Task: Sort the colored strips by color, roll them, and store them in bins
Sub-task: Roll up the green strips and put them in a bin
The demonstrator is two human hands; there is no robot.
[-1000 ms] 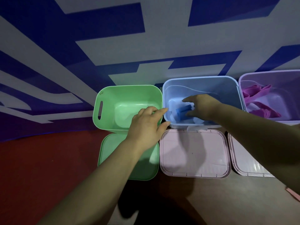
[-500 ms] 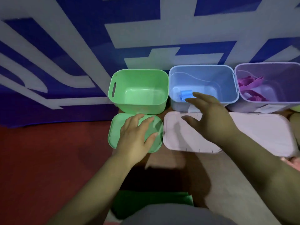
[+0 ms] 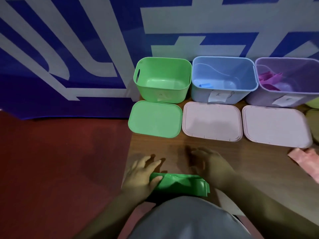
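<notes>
Once the blue roll [image 3: 205, 85] lay binned at one o'clock, left hand [image 3: 143, 176] and right hand [image 3: 212, 168] dropped to six for the green strips [image 3: 181, 184] next (fingers apart, gripping nothing).

left hand [image 3: 140, 175] rests on folded green strips [image 3: 183, 184] near right hand [image 3: 213, 165].

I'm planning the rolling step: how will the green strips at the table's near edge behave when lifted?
Probably floppy: the green strips lie flat in thin, creased layers, so loose ends would likely droop. Likely light, being so thin. The glossy surface hints they may slide apart unless the left hand, touching one end, pinches the whole stack.
</notes>
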